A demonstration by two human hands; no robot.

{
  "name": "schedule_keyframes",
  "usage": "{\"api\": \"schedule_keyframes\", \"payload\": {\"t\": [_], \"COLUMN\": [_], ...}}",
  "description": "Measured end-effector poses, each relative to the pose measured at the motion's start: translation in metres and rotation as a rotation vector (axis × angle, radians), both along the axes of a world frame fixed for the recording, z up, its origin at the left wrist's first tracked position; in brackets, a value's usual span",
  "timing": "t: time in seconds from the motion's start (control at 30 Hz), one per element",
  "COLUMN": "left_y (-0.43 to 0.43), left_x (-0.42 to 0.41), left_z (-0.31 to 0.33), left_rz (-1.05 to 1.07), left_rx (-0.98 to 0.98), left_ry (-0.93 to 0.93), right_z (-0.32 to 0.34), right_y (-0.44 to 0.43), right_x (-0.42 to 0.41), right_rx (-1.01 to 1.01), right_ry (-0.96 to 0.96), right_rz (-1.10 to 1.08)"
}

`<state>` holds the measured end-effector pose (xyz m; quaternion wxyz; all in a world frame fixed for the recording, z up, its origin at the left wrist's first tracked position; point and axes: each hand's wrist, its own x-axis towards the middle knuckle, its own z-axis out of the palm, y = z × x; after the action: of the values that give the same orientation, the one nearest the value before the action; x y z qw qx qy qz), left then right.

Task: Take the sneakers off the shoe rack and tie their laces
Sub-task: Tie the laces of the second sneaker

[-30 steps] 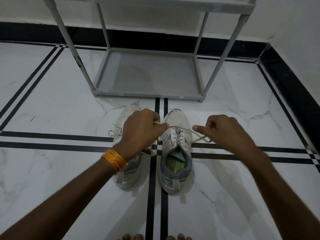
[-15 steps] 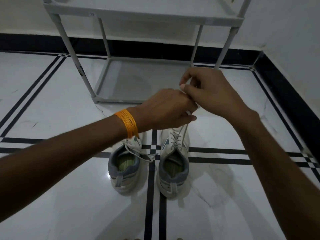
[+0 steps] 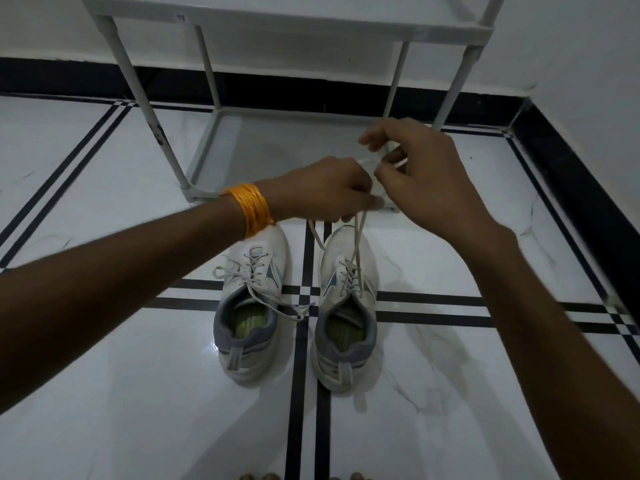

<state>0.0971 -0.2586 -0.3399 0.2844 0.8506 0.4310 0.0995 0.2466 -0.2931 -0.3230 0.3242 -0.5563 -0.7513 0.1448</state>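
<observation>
Right, the shoe rack (image 3: 207, 157) stands empty against the wall, and both sneakers sit on the floor (image 3: 104, 410) just in front of it, toes toward the rack, heels toward the person. So the taking-off part looks done; by my read, the tying is what's in hand now.

Down to the pair. The left sneaker (image 3: 251, 306) lies on the near side of the rack's front edge, its laces (image 3: 263, 292) loose and trailing across to the gap between the shoes, not yet tied. The right sneaker (image 3: 348, 313) sits just beside it, across the dark floor stripe, and this is the one being worked.

Now the hands, both raised above the right sneaker's toe, level with the rack's front edge. The left hand (image 3: 322, 192), orange bangles (image 3: 251, 213) at the wrist, has its fingers curled and pressed together on the lace ends (image 3: 358, 237), which rise taut from the eyelets straight up into the grip. The right hand (image 3: 426, 181) touches the left, thumb and forefinger pinching a short pale bit of lace (image 3: 381, 161) between them; whether that bit is a loop I cannot tell.

Next move, as I judge it: form or wrap a loop, pass the other end through, and pull apart while keeping tension so the shoe doesn't lift. Then the left sneaker's laces want the same.
</observation>
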Motion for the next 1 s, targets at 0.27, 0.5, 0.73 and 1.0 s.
{"api": "schedule_keyframes", "payload": {"t": [0.27, 0.5, 0.73, 1.0], "left_y": [0.0, 0.003, -0.019, -0.026], "left_x": [-0.013, -0.02, 0.001, 0.0], "left_z": [0.001, -0.005, -0.019, -0.032], "left_rz": [0.18, 0.272, 0.162, 0.237], "left_rx": [-0.494, -0.619, -0.129, 0.598], "left_ry": [-0.414, -0.625, -0.396, -0.352], "right_z": [-0.025, 0.007, 0.03, -0.002], "right_y": [-0.012, -0.016, -0.001, 0.012], "right_x": [0.001, 0.01, -0.004, 0.001], "right_rx": [-0.141, -0.173, -0.254, -0.414], "right_ry": [-0.113, 0.166, 0.693, 1.417], "right_rz": [-0.039, -0.049, 0.0, -0.215]}}
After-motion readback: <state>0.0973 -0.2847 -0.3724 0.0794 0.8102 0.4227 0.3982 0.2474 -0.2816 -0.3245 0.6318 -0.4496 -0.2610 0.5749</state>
